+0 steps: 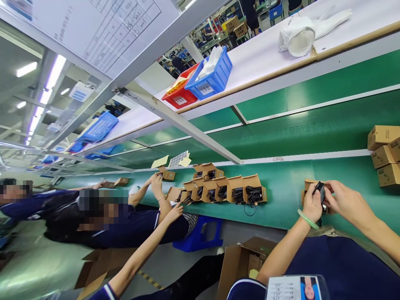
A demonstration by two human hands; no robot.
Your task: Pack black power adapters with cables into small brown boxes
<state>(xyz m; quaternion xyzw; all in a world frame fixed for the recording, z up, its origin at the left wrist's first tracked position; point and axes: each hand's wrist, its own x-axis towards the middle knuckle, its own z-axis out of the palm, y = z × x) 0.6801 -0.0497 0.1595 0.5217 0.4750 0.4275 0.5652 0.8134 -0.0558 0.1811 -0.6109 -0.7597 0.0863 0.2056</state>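
At the right of the view, my left hand (312, 205), with a pale green bangle at the wrist, is closed around a small black device (320, 189). My right hand (343, 202) pinches the same piece from the other side. Its exact kind is hard to tell, since my fingers cover much of it. Just behind my hands stands a small brown carton (308, 185), partly hidden by them. Further left is a row of open cartons (233, 191) containing black items with cables. One black cable (250, 208) hangs out of the nearest carton.
Stacked closed cartons (387, 175) stand at the far right. A shelf holds a blue bin (208, 79), a red bin (179, 100) and a white glove (300, 39). Co-workers sit at left; one arm (165, 218) reaches toward the row. A large cardboard box (231, 266) is below.
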